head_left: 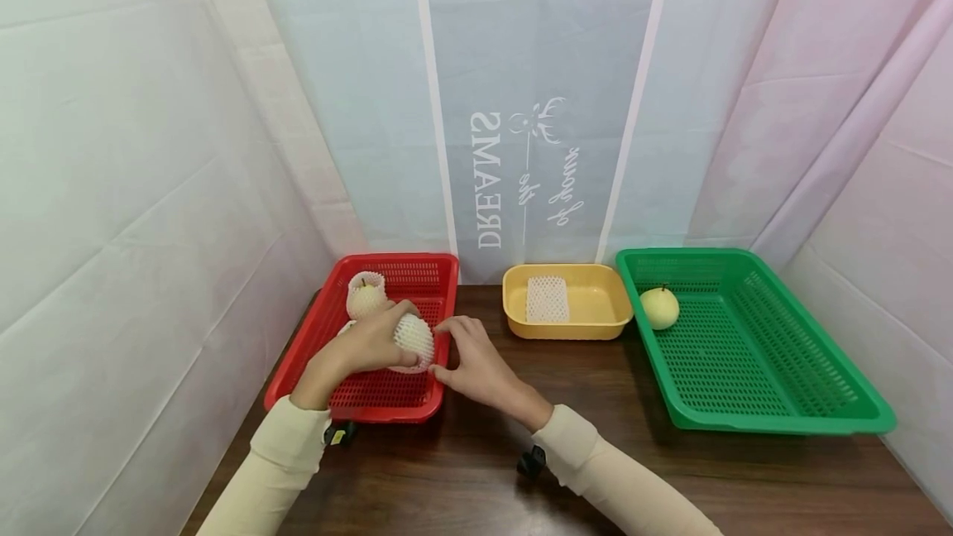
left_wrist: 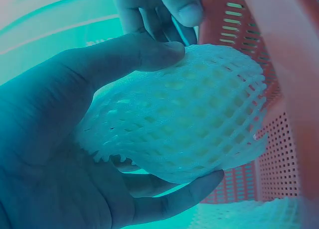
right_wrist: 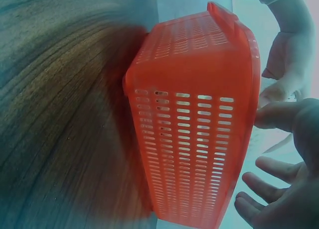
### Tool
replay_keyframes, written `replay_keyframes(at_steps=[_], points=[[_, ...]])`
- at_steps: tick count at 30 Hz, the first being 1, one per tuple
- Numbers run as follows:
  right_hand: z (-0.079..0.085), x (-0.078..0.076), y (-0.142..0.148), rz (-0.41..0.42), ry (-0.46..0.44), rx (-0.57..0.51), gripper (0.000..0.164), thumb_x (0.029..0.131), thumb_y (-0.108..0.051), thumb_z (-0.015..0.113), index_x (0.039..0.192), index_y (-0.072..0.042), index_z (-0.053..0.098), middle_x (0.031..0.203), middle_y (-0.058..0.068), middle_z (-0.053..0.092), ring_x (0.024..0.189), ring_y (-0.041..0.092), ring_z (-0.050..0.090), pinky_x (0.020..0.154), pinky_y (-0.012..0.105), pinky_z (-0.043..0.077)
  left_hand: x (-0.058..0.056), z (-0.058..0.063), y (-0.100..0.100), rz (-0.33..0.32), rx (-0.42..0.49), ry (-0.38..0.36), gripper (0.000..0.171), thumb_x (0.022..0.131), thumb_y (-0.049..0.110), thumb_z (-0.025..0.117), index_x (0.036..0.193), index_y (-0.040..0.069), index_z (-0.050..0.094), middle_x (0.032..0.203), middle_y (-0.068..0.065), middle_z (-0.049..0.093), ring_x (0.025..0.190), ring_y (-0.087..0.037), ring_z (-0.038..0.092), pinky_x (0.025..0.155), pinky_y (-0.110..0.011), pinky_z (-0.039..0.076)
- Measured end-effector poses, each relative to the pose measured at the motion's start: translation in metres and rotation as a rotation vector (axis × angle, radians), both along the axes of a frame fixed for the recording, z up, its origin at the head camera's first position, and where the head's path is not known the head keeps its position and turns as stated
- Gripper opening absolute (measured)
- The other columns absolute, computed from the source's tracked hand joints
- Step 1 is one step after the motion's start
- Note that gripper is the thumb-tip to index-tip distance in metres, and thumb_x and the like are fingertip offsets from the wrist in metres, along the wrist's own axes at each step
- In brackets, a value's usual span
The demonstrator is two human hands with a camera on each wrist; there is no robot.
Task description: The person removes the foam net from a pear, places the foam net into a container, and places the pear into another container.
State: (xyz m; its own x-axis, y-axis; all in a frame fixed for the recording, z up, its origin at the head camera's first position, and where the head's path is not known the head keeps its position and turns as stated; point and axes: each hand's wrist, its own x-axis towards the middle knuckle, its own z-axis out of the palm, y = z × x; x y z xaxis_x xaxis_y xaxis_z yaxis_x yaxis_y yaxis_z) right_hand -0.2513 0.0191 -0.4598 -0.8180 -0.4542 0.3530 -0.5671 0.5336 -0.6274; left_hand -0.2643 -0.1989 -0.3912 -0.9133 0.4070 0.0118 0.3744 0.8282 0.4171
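A netted fruit (head_left: 415,339) is clasped by the left grip (head_left: 368,343), with the thumb laid along one side and the fingers curled round the other; the fruit is held over the red basket (head_left: 383,414), near its right wall, and its height above the basket floor cannot be told. By the right grip (head_left: 480,366), just outside that wall, nothing is held: thumb and fingers are spread apart beside the rim, and whether the rim is touched cannot be told. The two grips are thus separated by the basket's right edge. Toward the person from the left grip, a strip of basket floor is seen before the near rim; on the far side, space is taken by a second netted fruit (head_left: 366,296). To the left of the basket, a fabric wall (head_left: 149,230) is met close by. Right of the right grip, the dark bench (head_left: 462,470) is seen reaching to the green basket (head_left: 744,370), in which a bare pear (head_left: 659,309) is set against the left wall. Beyond and right of the same grip, a loose foam net (head_left: 547,304) is contained in the yellow tray (head_left: 588,331). In the left wrist view, the clasped fruit's sleeve is seen lengthwise, its long axis directed from the palm outward, with one frayed end turned toward the palm and the other pointed away.
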Motion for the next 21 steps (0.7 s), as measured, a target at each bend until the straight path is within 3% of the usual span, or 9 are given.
replay_keyframes(at_steps=[9, 21], points=[[0.002, 0.003, -0.002, 0.006, 0.007, 0.004, 0.069, 0.09, -0.027, 0.088, 0.146, -0.008, 0.053, 0.144, 0.01, 0.059, 0.139, 0.029, 0.049, 0.115, 0.047, 0.048, 0.004, 0.008, 0.004, -0.003, -0.007, 0.02, 0.068, 0.076, 0.029, 0.091, 0.134, 0.012, 0.061, 0.121, -0.009, 0.067, 0.106, -0.023, 0.063, 0.087, -0.045, 0.061], [0.0, 0.006, -0.006, -0.015, 0.021, -0.035, 0.07, 0.09, -0.027, 0.088, 0.147, -0.008, 0.051, 0.141, 0.013, 0.062, 0.128, 0.032, 0.058, 0.106, 0.047, 0.053, 0.008, 0.012, 0.008, -0.022, 0.03, 0.015, 0.067, 0.077, 0.031, 0.09, 0.134, 0.013, 0.061, 0.116, -0.007, 0.067, 0.103, -0.02, 0.063, 0.084, -0.042, 0.06]])
